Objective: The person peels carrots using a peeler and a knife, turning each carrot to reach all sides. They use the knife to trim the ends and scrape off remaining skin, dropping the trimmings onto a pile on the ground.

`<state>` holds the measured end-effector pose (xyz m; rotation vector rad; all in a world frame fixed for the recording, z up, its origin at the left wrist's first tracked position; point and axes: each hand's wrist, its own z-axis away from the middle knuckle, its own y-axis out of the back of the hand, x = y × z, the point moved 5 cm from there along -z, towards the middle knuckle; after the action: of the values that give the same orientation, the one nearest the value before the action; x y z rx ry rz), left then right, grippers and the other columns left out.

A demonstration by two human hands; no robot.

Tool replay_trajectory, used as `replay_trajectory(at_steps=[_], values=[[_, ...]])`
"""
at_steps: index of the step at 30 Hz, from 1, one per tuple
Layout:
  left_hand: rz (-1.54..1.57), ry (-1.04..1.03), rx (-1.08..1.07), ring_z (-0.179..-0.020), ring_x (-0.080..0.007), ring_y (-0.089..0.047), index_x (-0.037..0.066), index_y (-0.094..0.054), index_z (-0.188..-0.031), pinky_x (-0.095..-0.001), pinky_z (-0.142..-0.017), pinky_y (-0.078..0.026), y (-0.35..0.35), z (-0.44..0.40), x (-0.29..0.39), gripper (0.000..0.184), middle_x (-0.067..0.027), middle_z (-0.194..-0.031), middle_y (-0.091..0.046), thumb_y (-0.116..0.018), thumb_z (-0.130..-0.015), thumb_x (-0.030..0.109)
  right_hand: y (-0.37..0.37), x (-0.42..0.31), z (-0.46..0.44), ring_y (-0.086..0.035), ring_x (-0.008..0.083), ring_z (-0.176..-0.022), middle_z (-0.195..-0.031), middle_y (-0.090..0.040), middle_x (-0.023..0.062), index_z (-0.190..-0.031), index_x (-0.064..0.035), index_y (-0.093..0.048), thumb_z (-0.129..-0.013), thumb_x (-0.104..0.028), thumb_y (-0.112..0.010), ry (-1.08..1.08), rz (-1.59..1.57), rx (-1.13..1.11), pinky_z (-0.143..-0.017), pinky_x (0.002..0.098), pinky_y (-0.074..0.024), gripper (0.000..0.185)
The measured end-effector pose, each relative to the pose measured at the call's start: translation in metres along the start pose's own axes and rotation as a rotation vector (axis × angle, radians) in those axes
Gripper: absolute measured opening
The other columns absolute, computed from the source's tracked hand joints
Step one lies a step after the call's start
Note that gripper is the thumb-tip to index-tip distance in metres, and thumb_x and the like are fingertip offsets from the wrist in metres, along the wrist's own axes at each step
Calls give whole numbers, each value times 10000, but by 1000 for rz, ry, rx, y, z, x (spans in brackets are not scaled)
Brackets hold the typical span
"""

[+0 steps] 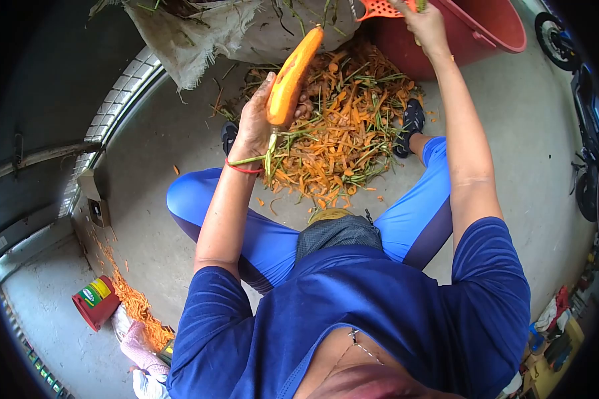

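My left hand is closed around a peeled orange carrot, which tilts up and to the right. A stalk of green stem hangs by my wrist, next to a red wristband. At the top of the head view, my right hand grips an orange peeler, apart from the carrot. Part of the peeler is cut off by the frame edge. Beneath both hands lies a heap of carrot peelings mixed with green stems, between my feet.
A large red tub stands beyond the heap at the right. A dirty white sack is at the upper left. Behind on the left are a red bucket, more peelings and another person's sleeve. A motorbike stands far right.
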<state>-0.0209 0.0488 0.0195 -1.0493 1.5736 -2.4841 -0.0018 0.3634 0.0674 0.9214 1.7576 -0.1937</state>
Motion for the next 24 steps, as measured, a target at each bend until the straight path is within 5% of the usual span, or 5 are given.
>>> replay_trajectory(at_steps=[2, 14, 18, 23, 24], values=[[-22, -35, 31, -862, -228, -603, -34, -462, -1238, -320, -725, -530, 1, -2, 2, 464, -163, -1031, -598, -422, -979, 349, 0, -28, 15, -353, 39, -366, -512, -428, -48, -792, -90, -578, -803, -334, -736, -415, -115, -46, -321, 217, -252, 291], [-51, -49, 184, -997, -216, -611, 12, -450, -1276, -389, -777, -539, 9, -4, 4, 483, -135, -1162, -586, -400, -975, 386, -103, -59, 103, -560, 34, -719, -786, -656, -17, -955, -57, -679, -789, -293, -753, -307, -289, -579, -660, 222, -478, 298], [30, -34, 198, -920, -251, -602, -14, -488, -1203, -334, -733, -523, 19, -9, -6, 416, -156, -1113, -584, -472, -952, 317, -100, -44, 88, -545, 24, -635, -710, -624, -37, -973, -75, -686, -790, -309, -750, -99, -358, -492, -583, 218, -465, 304], [51, -23, 105, -841, -247, -547, -49, -491, -1169, -308, -679, -490, 0, -5, -1, 394, -174, -1043, -558, -487, -954, 282, -22, -31, 24, -369, 39, -371, -507, -429, -42, -827, -73, -601, -817, -338, -721, -377, -71, -197, -320, 214, -257, 291], [43, -21, 119, -840, -245, -546, -52, -487, -1174, -308, -686, -488, 2, -5, -1, 402, -173, -1040, -559, -480, -957, 286, -7, -5, 3, -378, 42, -372, -509, -445, -37, -832, -70, -611, -820, -332, -717, -32, 23, -93, -327, 212, -261, 283]])
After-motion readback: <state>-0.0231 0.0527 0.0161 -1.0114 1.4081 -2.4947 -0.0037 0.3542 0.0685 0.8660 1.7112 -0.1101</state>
